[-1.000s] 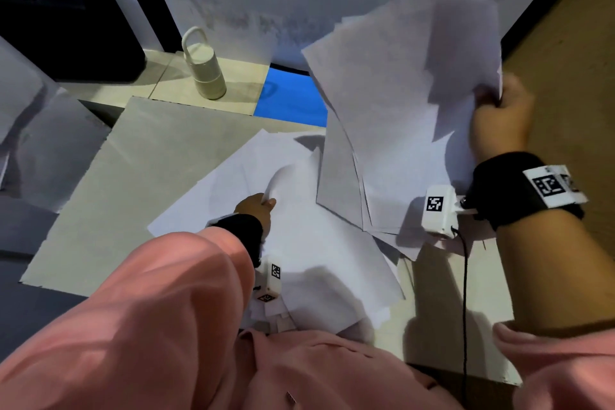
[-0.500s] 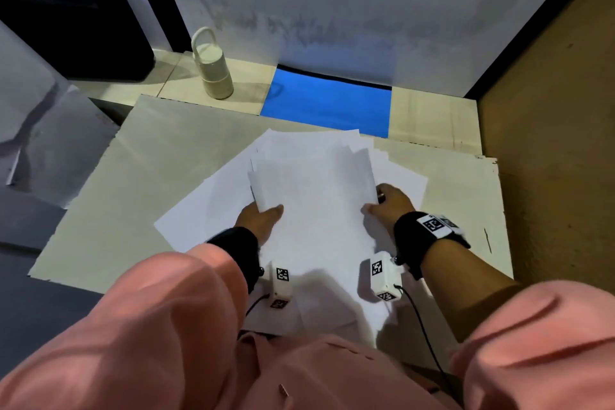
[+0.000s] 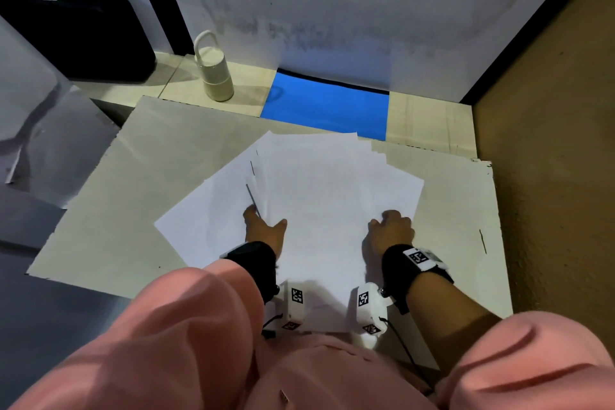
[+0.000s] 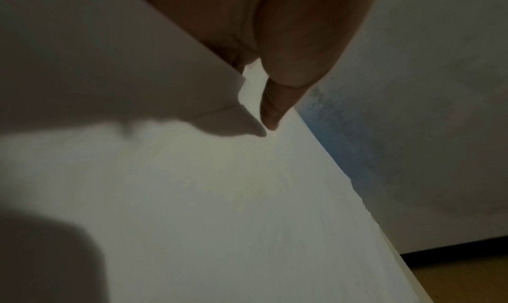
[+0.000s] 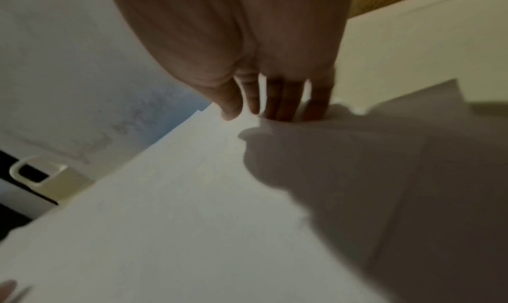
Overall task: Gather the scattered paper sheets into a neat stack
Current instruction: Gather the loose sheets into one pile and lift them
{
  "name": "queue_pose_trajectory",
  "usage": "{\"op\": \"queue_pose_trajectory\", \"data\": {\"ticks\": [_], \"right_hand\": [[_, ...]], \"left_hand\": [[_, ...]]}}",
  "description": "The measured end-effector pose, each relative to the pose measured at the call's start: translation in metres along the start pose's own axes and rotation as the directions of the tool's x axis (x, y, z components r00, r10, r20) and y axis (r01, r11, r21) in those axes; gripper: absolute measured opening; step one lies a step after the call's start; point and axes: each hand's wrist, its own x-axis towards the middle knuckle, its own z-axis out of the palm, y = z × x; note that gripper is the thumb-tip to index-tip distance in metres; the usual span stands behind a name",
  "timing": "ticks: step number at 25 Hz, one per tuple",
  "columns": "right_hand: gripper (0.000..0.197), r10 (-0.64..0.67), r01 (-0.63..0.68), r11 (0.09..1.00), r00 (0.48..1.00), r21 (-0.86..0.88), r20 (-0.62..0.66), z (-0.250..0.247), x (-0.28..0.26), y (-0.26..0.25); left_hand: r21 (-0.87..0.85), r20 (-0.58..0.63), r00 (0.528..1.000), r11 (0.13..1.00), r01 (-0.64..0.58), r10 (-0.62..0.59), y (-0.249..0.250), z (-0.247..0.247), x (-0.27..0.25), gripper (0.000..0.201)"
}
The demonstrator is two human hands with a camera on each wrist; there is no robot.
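White paper sheets (image 3: 326, 196) lie in a loose, fanned pile on a grey board (image 3: 116, 210), corners sticking out left and right. My left hand (image 3: 263, 230) grips the left edge of the upper sheets. In the left wrist view its thumb (image 4: 274, 103) presses on top of the paper (image 4: 247, 199), and a lifted sheet hides the fingers. My right hand (image 3: 391, 230) holds the pile's right edge. In the right wrist view its fingers (image 5: 280, 99) tuck under the edge of the paper (image 5: 192, 199), with the thumb above it.
A cream bottle with a loop handle (image 3: 214, 71) stands beyond the board at the back left. A blue mat (image 3: 326, 106) lies behind the pile and a black bag (image 3: 83, 33) sits at the far left. A brown wall (image 3: 549, 143) closes the right side.
A second ago my right hand held a bunch of sheets up in the air. It has come down onto the pile, and both hands now hold the pile's sides.
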Motion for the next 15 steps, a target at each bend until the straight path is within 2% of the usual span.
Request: {"op": "queue_pose_trajectory", "data": {"ticks": [1, 2, 5, 6, 7, 9, 10, 12, 13, 15], "right_hand": [[0.04, 0.054, -0.056, 0.995, 0.998, -0.081, -0.036, 0.003, -0.006, 0.002], [0.04, 0.071, -0.075, 0.993, 0.997, -0.086, -0.041, 0.008, -0.011, 0.004], [0.038, -0.053, 0.05, 0.998, 0.997, 0.036, 0.064, 0.018, -0.018, 0.008], [0.036, -0.051, 0.05, 0.998, 0.998, 0.029, 0.034, 0.016, -0.017, 0.01], [0.034, 0.001, -0.001, 1.0, 0.999, 0.013, -0.052, 0.012, -0.015, 0.012], [0.038, 0.183, -0.168, 0.982, 0.959, 0.083, -0.215, -0.001, -0.012, 0.02], [0.042, 0.241, -0.207, 0.964, 0.946, 0.168, -0.216, -0.008, -0.01, 0.023], [0.044, 0.251, -0.198, 0.907, 0.963, 0.372, -0.098, -0.015, -0.003, 0.028], [0.042, 0.225, -0.187, 0.883, 0.974, 0.43, -0.039, -0.017, 0.001, 0.031], [0.025, 0.126, -0.091, 0.905, 0.99, 0.416, -0.059, -0.018, 0.008, 0.037]], "left_hand": [[0.07, 0.006, 1.0, 0.997, 0.028, -0.029, -0.002, 0.001, -0.001, 0.067], [0.134, 0.017, 0.999, 0.99, 0.035, -0.038, -0.002, 0.002, -0.002, 0.063], [0.236, 0.047, 0.999, 0.972, -0.018, 0.007, -0.002, 0.005, -0.006, 0.054], [0.273, 0.04, 0.999, 0.962, -0.033, 0.023, 0.0, 0.006, -0.007, 0.051], [0.316, 0.029, 0.999, 0.948, -0.039, 0.031, 0.001, 0.006, -0.007, 0.048], [0.399, 0.002, 0.999, 0.916, -0.034, 0.037, 0.004, 0.005, -0.007, 0.043], [0.46, -0.014, 0.999, 0.887, -0.034, 0.045, 0.006, 0.005, -0.007, 0.04], [0.572, -0.038, 0.996, 0.819, -0.04, 0.075, 0.01, 0.009, -0.009, 0.036], [0.577, -0.044, 0.995, 0.815, -0.046, 0.088, 0.011, 0.011, -0.01, 0.035], [0.467, -0.027, 0.993, 0.88, -0.089, 0.114, 0.014, 0.015, -0.012, 0.036]]}}
